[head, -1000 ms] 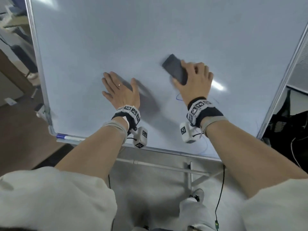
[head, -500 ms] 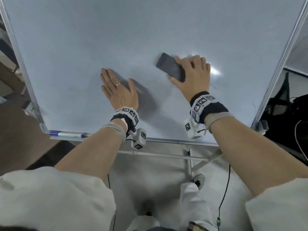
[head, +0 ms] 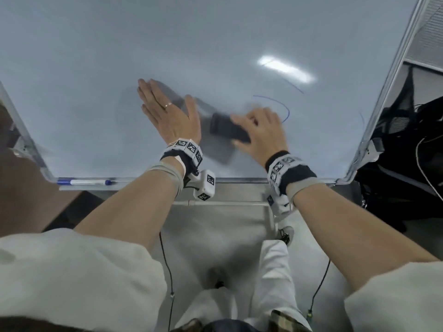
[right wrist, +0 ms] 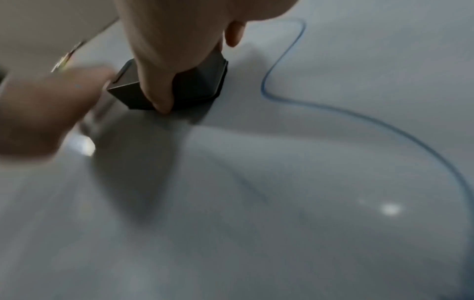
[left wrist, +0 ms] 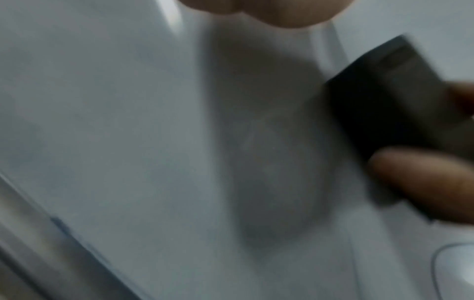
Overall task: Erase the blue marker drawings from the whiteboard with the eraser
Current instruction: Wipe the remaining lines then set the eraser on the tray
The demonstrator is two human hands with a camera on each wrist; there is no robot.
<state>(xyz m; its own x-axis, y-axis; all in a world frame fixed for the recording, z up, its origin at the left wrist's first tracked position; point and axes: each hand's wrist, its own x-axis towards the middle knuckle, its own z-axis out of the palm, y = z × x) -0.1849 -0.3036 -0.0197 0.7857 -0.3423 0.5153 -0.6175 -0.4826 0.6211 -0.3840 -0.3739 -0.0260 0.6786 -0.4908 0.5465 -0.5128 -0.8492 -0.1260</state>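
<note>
— Brown floor shows at far left, past the whiteboard's metal frame. What sits on the ledge?

— One marker, blue-capped, lying flat in the tray at the lower left corner of the board.

— Board surface?

— Pale grey-white, glossy, a ceiling light reflected upper right. Left hand lies flat on it, fingers straight and close together, thumb apart, a ring on one finger; it holds nothing.

— And the eraser?

— Dark block, pressed to the board just right of the left thumb. Right hand grips it, fingers curled over the top, thumb along its near edge. Blurred in the head view.

— Drawings left?

— A blue curved line just right of the right hand, touching neither eraser nor fingers; a short stroke above it; another faint mark near the right frame.

— Beyond the frame?

— Dark clutter and cables. Below the board, grey floor, stand bars, the person's pale trousers and a shoe.
</note>
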